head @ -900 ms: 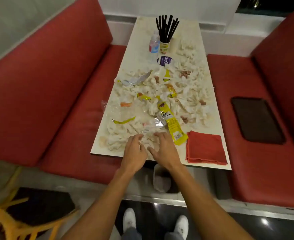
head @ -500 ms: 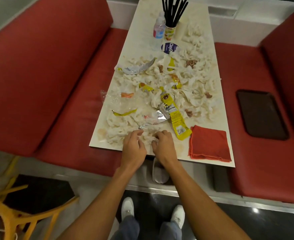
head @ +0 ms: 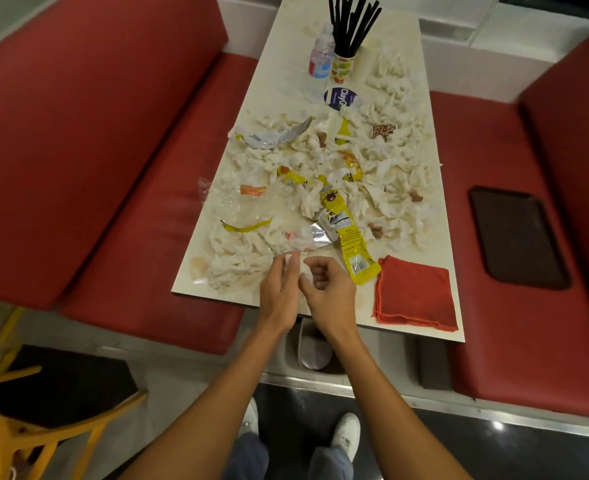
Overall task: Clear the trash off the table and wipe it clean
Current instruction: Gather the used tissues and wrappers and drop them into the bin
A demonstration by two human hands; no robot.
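Where two red benches (head: 95, 150) faced each other, a long pale table (head: 279, 81) ran between them, away from the person standing at its near end; crumpled tissues (head: 400, 202) littered most of its top, thickest across the middle and reaching down to the near left corner; a dark brown tray (head: 514, 237) lay flat on the right-hand bench seat, well apart from the table; a folded red cloth (head: 414, 292) sat on the near right corner of the table, just beside the litter; the left hand (head: 281, 296) reached over the near edge with its fingers nearly straight, their tips against a tissue; the right hand (head: 331, 294), close beside it, had its fingers curled inward and seemed to pinch a scrap of tissue between thumb and fingers; a long yellow wrapper (head: 350, 240) lay lengthwise between the hands and the cloth; a torn silver wrapper (head: 275, 136) lay near the left edge; at the far end stood a cup (head: 342, 67) of black straws (head: 351, 22), a small bottle (head: 320, 57) touching its left side, and a blue lid (head: 339, 98) just before them.
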